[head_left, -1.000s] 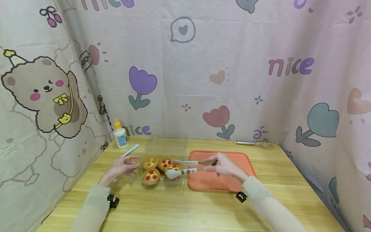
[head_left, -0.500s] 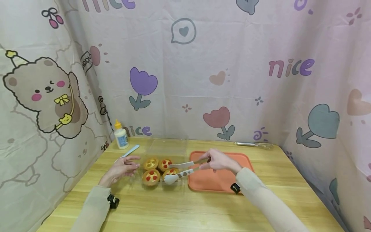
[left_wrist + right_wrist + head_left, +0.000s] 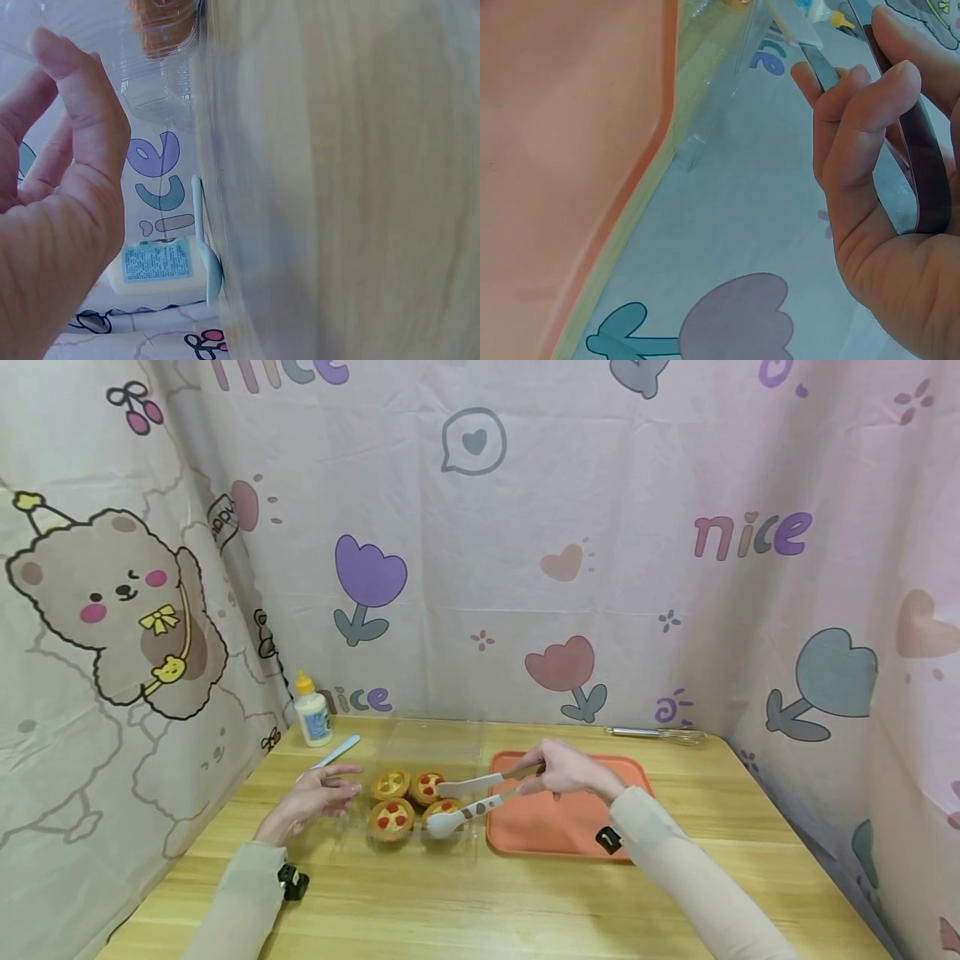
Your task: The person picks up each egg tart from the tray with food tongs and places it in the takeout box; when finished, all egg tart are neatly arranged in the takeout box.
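Observation:
My right hand [image 3: 570, 772] holds a pair of tongs [image 3: 471, 812] with white tips and metal arms, fingers and thumb on its two arms. The tips are spread around the front right egg tart [image 3: 448, 806], one tip overlapping its front. Beside it in a clear plastic box [image 3: 431, 735] with a raised lid are a front left tart [image 3: 391, 820] with red pieces, a back right tart [image 3: 427, 785] and a yellow-topped back left tart [image 3: 390, 783]. My left hand [image 3: 318, 793], fingers loosely bent, hovers at the box's left side and holds nothing.
An orange tray [image 3: 551, 835] lies right of the box, under my right hand. At the back left stand a glue-like bottle [image 3: 313, 714] with a yellow cap and a light blue spoon [image 3: 204, 247]. A whisk [image 3: 660, 733] lies along the table's back edge.
The tongs and right hand have moved slightly left, and the front right tart has come down toward the box's front. The left hand stays in place.

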A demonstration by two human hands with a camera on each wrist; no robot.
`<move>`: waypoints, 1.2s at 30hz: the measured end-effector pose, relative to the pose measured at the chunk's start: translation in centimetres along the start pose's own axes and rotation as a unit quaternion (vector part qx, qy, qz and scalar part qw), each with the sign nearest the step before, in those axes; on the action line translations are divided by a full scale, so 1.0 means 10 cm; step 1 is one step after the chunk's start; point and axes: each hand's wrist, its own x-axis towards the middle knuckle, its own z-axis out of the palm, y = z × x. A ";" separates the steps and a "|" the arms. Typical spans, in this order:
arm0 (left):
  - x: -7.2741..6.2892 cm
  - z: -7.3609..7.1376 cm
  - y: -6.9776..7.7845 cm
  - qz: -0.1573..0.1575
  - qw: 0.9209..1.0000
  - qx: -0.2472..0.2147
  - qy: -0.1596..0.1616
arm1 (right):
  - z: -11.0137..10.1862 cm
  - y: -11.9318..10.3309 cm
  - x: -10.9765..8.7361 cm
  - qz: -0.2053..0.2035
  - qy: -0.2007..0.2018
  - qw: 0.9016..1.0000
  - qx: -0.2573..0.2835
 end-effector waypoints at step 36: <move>-0.01 -0.01 0.02 0.005 1.000 -0.017 -0.017 | 0.19 0.53 -0.41 0.038 0.110 0.990 0.084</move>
